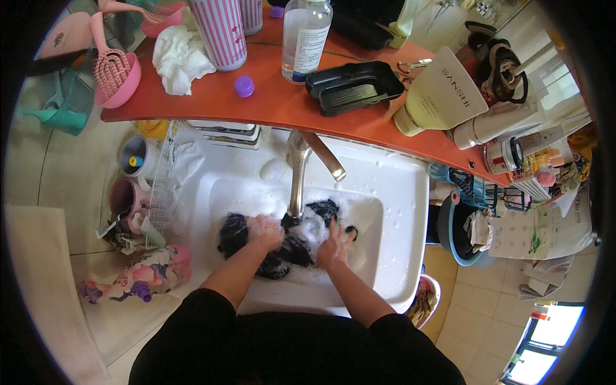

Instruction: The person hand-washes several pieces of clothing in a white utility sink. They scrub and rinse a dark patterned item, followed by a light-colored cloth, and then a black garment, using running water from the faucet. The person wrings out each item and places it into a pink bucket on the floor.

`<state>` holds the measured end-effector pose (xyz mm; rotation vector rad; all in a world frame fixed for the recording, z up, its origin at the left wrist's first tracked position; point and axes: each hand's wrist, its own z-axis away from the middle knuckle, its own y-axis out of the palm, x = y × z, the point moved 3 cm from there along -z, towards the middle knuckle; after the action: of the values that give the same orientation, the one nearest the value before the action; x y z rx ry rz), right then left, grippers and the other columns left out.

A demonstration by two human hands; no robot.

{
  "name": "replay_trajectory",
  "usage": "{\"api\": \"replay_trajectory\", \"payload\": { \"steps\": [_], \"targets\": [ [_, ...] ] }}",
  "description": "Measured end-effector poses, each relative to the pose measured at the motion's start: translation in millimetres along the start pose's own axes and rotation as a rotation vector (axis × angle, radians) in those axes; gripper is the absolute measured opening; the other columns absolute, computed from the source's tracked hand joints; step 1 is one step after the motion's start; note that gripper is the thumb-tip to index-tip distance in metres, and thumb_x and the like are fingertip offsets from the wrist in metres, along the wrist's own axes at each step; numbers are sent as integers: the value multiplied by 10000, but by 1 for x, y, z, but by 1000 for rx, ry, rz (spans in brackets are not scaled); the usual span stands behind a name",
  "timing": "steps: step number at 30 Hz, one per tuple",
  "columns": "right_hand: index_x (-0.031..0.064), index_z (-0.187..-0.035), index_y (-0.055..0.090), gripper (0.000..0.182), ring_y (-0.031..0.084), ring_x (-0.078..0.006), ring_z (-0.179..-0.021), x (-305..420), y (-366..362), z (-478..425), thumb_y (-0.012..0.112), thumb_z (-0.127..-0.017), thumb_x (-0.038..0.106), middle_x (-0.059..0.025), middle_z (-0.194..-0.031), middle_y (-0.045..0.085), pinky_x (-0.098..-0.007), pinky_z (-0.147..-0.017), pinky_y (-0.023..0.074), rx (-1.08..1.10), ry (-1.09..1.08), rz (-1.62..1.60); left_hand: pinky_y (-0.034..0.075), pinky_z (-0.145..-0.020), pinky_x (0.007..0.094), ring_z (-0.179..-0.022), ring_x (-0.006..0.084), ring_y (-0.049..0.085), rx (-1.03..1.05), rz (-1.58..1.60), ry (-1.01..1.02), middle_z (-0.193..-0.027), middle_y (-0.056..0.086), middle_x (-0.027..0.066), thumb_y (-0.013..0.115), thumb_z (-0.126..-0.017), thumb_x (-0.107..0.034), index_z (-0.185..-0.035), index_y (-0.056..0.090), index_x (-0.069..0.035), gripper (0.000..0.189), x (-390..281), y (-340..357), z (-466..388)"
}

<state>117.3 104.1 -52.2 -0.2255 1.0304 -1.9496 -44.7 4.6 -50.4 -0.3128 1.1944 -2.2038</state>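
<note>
In the white washbasin (409,202) a dark cloth garment (288,250) lies bunched in foamy water. My left hand (264,232) rests on its left part, coated in suds; whether the fingers grip the fabric is hidden by foam. On the right, my right hand (334,245) is spread in the suds against the cloth, its fingers apart. A large soap bubble (313,228) sits between the hands. The metal faucet (299,178) reaches down between them, close to the fabric.
An orange shelf (274,108) overhangs the basin's back, carrying a black tray (356,86), a clear bottle (305,43) and a squeeze tube (440,94). Left of the basin are a white wire rack (161,192) and a patterned bag (139,276). A blue-rimmed tub (447,240) stands right.
</note>
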Motion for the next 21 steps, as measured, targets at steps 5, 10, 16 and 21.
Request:
{"api": "replay_trajectory", "payload": {
  "steps": [5, 10, 16, 21],
  "targets": [
    [179, -1214, 573, 414, 492, -304, -1146, -22, -5, -30, 594, -807, 250, -99, -1181, 564, -554, -1023, 271, -117, -248, -201, 425, -940, 419, -1086, 296, 576, 124, 50, -21, -1123, 631, 149, 472, -793, -272, -1000, 689, -75, 359, 23, 23, -45],
    [105, -1223, 547, 373, 568, -290, -1051, -33, 7, -32, 578, -878, 242, -132, -1091, 616, -420, -895, 450, -593, 4, -1227, 478, -839, 411, -942, 315, 625, -115, 148, 112, -1028, 657, 184, 492, -802, -286, -972, 686, -62, 341, 18, 24, -32],
    [78, -1290, 448, 515, 527, -332, -1107, -6, 17, -37, 455, -934, 449, -161, -1220, 542, -450, -983, 423, 234, -629, -2756, 463, -900, 346, -1056, 252, 583, -252, 1107, 722, -1163, 605, 153, 555, -729, -32, -1208, 560, 2, 481, -52, -35, 88],
    [68, -1209, 506, 467, 548, -302, -1014, 9, 2, -4, 471, -926, 438, -133, -1155, 566, -431, -915, 443, 539, -436, -2840, 478, -843, 405, -973, 331, 595, -259, 900, 864, -1042, 617, 173, 643, -740, -296, -1124, 584, -35, 468, -115, -74, 158]
  ]
}}
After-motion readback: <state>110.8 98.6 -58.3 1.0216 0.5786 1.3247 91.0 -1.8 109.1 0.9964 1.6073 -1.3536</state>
